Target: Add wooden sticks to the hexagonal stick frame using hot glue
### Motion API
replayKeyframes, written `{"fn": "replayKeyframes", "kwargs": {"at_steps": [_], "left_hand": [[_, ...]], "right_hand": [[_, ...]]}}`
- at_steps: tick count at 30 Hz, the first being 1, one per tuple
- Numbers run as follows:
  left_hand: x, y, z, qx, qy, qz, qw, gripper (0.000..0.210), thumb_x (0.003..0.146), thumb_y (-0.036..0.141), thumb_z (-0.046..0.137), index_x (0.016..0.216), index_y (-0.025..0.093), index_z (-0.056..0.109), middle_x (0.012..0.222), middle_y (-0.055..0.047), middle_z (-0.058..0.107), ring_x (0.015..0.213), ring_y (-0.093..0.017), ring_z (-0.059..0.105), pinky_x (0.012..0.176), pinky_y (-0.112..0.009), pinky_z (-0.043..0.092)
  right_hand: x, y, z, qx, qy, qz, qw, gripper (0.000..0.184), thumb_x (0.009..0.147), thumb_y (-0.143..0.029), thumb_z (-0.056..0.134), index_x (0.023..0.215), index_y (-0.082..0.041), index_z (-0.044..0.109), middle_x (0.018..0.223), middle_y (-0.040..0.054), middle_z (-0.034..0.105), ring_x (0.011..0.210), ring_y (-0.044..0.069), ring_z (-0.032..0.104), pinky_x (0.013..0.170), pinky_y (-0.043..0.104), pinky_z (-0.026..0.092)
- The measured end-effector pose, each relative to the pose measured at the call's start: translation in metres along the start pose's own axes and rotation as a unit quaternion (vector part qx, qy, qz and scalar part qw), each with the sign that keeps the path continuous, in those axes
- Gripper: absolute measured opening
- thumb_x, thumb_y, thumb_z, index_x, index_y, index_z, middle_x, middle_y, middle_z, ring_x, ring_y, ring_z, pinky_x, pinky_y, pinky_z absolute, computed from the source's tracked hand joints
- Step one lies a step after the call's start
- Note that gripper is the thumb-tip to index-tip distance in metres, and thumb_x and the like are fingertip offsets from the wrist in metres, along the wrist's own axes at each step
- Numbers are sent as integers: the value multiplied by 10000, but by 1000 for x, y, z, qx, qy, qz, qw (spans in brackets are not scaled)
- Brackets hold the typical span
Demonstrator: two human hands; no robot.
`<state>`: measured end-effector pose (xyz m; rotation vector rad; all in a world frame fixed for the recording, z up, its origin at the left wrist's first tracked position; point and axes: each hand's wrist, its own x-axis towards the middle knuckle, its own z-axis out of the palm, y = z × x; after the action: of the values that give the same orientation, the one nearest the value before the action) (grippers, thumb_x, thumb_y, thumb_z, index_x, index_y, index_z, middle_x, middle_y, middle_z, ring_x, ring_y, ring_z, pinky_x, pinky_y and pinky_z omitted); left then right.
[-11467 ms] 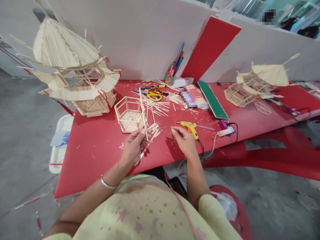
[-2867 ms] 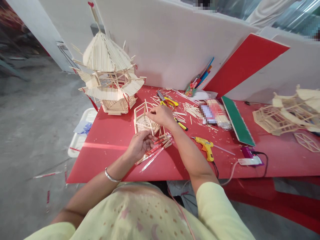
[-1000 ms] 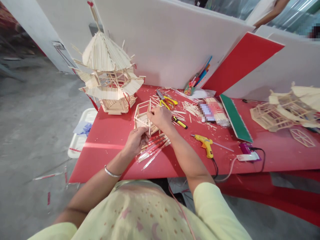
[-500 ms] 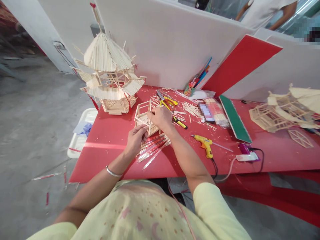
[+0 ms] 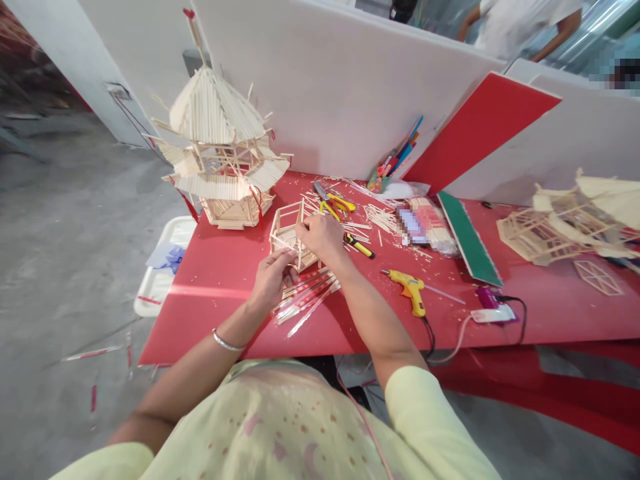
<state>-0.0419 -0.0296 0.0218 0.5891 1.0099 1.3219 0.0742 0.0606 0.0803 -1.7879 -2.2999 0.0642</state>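
Note:
A small open frame of thin wooden sticks (image 5: 286, 230) stands on the red table between my hands. My left hand (image 5: 273, 277) pinches at its near left side, fingers closed around a stick of it. At the frame's right side, my right hand (image 5: 323, 235) has its thumb and fingers closed on an upright stick; the hand hides much of that side. Under and in front of the frame lie wrapped sticks (image 5: 307, 300) in clear and red plastic. Just beyond my right hand are yellow-handled pliers (image 5: 334, 202) and a yellow and black utility knife (image 5: 360, 245).
A stick-built pagoda (image 5: 220, 153) stands at the back left. To the right lie a yellow glue gun (image 5: 407, 290) with its cord, a green board (image 5: 470, 240) and another stick model (image 5: 555, 220). Loose sticks (image 5: 383, 219) are scattered behind. A person (image 5: 525, 27) is beyond the partition.
Both hands keep their hold on the stick frame, with hardly any movement. The view has shifted very slightly, and the person beyond the partition appears a little further left.

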Motion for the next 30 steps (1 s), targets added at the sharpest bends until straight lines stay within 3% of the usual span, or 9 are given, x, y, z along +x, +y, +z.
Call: {"fn": "replayKeyframes", "kwargs": {"at_steps": [18, 30], "left_hand": [[-2, 0, 0, -1, -2, 3, 1000, 322, 732, 400, 821, 844, 150, 651, 696, -12, 719, 402, -72, 564, 346, -173, 344], [-2, 0, 0, -15, -6, 2, 1000, 328, 737, 404, 805, 850, 125, 675, 809, -69, 772, 427, -72, 572, 347, -171, 353]], "right_hand": [[1, -1, 3, 1, 8, 12, 1000, 421, 1000, -407, 460, 991, -205, 829, 949, 121, 803, 868, 225, 713, 751, 288, 439], [1, -1, 3, 5, 23, 12, 1000, 403, 986, -407, 487, 928, -208, 833, 899, 104, 806, 826, 209, 715, 700, 279, 406]]}}
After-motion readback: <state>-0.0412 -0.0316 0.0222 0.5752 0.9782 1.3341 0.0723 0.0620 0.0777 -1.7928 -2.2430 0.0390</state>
